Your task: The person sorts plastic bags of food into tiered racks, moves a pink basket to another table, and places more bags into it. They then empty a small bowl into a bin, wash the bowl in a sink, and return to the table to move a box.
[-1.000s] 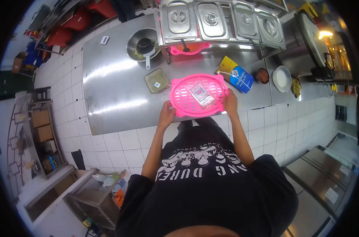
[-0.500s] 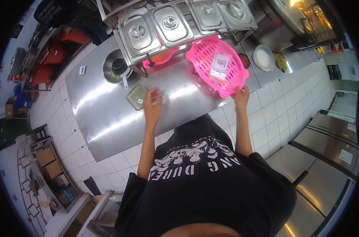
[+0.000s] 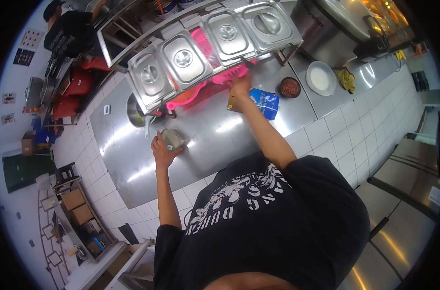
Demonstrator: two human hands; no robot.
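In the head view my left hand (image 3: pixel 165 152) is closed around the edge of a small, shallow container with greenish contents (image 3: pixel 171 138) and a white label. That container is near the middle of the steel table. My right hand (image 3: pixel 240 86) reaches in below the lidded steel pans, closed on the pink plastic basket (image 3: pixel 227 76); its fingers are partly blurred. Most of the basket is hidden by the pans and their rack. Beside my right wrist lies a blue and gold packet (image 3: pixel 264 103).
Several lidded steel pans (image 3: pixel 183 58) sit on a raised rack above the table. A metal bowl (image 3: pixel 135 112) stands left, a reddish-filled bowl (image 3: pixel 290 87) and white round container (image 3: pixel 320 78) right. Another person (image 3: pixel 71 31) stands at the far left.
My right hand has moved the pink basket left and back, under the rack, uncovering the blue and gold packet. My left hand has taken hold of the small container.
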